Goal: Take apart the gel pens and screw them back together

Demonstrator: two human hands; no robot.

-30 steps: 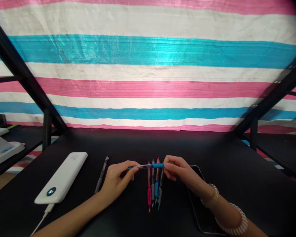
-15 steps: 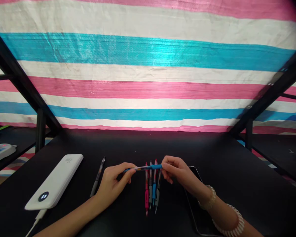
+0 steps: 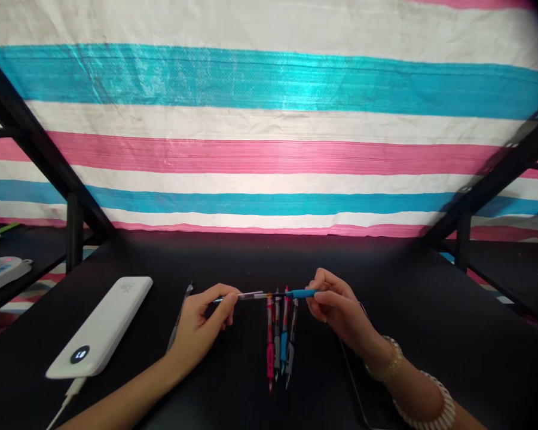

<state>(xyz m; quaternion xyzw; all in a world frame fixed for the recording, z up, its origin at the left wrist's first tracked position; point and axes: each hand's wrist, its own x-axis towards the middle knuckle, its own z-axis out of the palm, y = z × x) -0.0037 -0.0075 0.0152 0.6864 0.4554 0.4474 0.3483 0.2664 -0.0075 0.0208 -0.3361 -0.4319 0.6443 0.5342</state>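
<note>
Between my hands a pen is pulled apart, level above the table. My left hand (image 3: pixel 206 318) pinches its clear barrel (image 3: pixel 252 295). The blue grip section (image 3: pixel 301 293) is pinched at its right end by my right hand (image 3: pixel 337 303), which wears coiled bands at the wrist. A thin dark refill (image 3: pixel 277 294) spans the gap between the two parts. Below, several pens lie side by side: a pink pen (image 3: pixel 269 355), a blue pen (image 3: pixel 284 345), and grey ones, including a grey pen (image 3: pixel 290 353) on the right. My left hand partly covers another dark pen (image 3: pixel 179 313).
A white power bank (image 3: pixel 105 328) with a cable (image 3: pixel 74 388) lies on the left of the black table (image 3: pixel 233 257). Under my right forearm rests a dark flat device (image 3: pixel 361 382). Black frame bars (image 3: pixel 74 233) rise at both sides, before a striped sheet (image 3: pixel 269 155).
My right hand has moved right and slightly up with the blue grip, drawing it off the clear barrel. A dark refill now shows between them. My left hand shifted slightly left; the view tilted slightly.
</note>
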